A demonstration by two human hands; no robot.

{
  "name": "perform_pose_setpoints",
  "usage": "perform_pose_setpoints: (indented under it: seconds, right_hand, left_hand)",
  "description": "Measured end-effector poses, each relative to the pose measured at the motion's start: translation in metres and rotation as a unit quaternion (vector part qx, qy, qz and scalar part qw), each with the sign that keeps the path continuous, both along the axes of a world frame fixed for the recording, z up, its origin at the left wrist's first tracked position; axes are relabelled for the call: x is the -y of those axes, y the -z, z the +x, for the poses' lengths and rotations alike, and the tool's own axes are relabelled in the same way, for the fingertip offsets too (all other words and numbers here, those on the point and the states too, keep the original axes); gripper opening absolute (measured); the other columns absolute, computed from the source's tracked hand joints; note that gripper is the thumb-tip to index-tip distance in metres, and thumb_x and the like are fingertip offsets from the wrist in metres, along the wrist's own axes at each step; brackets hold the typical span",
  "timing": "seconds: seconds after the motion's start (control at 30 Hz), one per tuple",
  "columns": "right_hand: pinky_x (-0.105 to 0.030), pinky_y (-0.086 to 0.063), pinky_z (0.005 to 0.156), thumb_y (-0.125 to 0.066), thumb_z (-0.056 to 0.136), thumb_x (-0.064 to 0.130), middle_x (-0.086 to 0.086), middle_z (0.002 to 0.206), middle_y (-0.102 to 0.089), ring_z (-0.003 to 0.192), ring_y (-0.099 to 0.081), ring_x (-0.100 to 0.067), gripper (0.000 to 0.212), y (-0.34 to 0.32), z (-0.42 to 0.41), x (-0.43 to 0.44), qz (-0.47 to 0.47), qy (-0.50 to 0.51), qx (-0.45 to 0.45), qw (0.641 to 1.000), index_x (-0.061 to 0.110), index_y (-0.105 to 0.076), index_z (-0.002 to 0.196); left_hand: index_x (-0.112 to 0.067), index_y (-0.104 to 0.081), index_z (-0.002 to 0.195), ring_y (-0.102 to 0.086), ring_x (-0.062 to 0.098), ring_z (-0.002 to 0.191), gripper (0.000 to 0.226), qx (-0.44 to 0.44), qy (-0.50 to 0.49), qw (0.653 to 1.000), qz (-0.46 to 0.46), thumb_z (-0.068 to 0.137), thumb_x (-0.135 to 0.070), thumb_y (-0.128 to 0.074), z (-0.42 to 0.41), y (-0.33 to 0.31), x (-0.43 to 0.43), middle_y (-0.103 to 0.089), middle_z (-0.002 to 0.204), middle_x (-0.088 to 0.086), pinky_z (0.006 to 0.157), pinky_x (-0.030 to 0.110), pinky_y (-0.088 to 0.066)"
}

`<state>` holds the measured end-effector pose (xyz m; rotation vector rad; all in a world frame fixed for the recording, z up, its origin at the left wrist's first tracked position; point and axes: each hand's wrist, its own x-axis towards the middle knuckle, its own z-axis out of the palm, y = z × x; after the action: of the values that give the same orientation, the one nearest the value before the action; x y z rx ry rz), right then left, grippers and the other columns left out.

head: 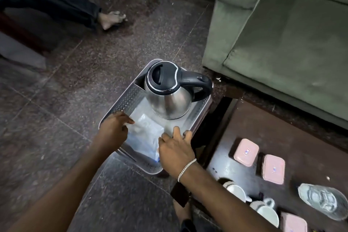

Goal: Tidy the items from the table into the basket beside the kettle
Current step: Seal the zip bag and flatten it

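Dark stone floor, basket (120, 103) on it. Packet (145, 135) flat inside, at 6 o'clock from kettle (167, 90). Left hand (113, 130) and right hand (175, 147) spread loose on its edges, gripping nothing. Press flat, then fetch pink boxes (259, 160) and cups (250, 201) off table (301, 137) at 4 o'clock.
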<state>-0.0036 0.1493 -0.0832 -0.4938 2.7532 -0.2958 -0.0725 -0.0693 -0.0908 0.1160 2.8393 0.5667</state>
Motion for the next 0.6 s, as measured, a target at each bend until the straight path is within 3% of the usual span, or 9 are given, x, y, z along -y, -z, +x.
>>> perform_pose_setpoints:
  seconds: [0.1,0.17,0.27,0.33,0.4,0.6]
  right_hand:
    - [-0.05,-0.022,0.085,-0.066,0.088,0.027,-0.003,0.106,-0.054,0.107,-0.038,-0.031,0.012,0.01,-0.005,0.011,0.025,-0.007,0.04,0.999,0.019,-0.075,0.09]
    - [-0.051,-0.024,0.088,-0.065,0.089,0.028,-0.007,0.113,-0.047,0.107,-0.038,-0.033,0.013,0.009,-0.011,0.018,0.024,0.013,0.036,0.999,0.021,-0.076,0.09]
    - [-0.052,-0.037,0.089,-0.062,0.089,0.025,-0.008,0.121,-0.047,0.111,-0.042,-0.035,0.02,0.014,-0.025,0.033,-0.037,-0.016,0.022,0.999,0.021,-0.073,0.106]
    - [-0.053,-0.043,0.097,-0.059,0.094,0.034,-0.01,0.13,-0.046,0.122,-0.041,-0.036,0.027,0.018,-0.034,0.04,-0.075,-0.049,0.113,0.99,0.021,-0.065,0.117]
    - [-0.054,-0.044,0.103,-0.06,0.095,0.041,-0.01,0.135,-0.046,0.13,-0.039,-0.038,0.03,0.024,-0.042,0.045,-0.07,-0.069,0.179,0.979,0.022,-0.063,0.118]
    - [-0.055,-0.043,0.096,-0.055,0.099,0.048,-0.005,0.139,-0.043,0.126,-0.041,-0.039,0.036,0.032,-0.043,0.051,-0.023,-0.074,0.206,0.976,0.019,-0.07,0.114]
  left_hand:
    - [-0.012,-0.081,0.102,-0.055,0.046,0.109,0.037,0.005,0.018,0.996,-0.088,0.071,0.008,-0.076,0.002,0.013,0.004,-0.064,0.12,0.017,0.096,0.05,-0.05]
    - [-0.02,-0.075,0.109,-0.048,0.04,0.107,0.041,0.006,0.04,0.993,-0.109,0.071,-0.009,-0.087,0.001,0.017,0.003,-0.053,0.121,0.013,0.094,0.054,-0.051]
    - [-0.03,-0.062,0.127,-0.048,0.03,0.114,0.062,0.121,0.148,0.98,-0.047,0.071,-0.032,-0.089,-0.01,0.024,-0.001,-0.05,0.118,0.004,0.105,0.047,-0.044]
    - [-0.033,-0.052,0.138,-0.04,0.024,0.124,0.081,0.175,0.228,0.952,-0.107,0.067,-0.046,-0.088,-0.014,0.032,-0.006,-0.05,0.121,0.003,0.109,0.04,-0.033]
    - [-0.035,-0.046,0.14,-0.032,0.019,0.123,0.09,0.184,0.237,0.947,-0.118,0.062,-0.05,-0.089,-0.013,0.04,-0.004,-0.044,0.121,0.0,0.109,0.037,-0.029]
    - [-0.037,-0.038,0.141,-0.042,0.028,0.119,0.097,0.169,0.269,0.942,-0.113,0.059,-0.055,-0.087,-0.014,0.055,0.008,-0.032,0.12,0.001,0.106,0.036,-0.035]
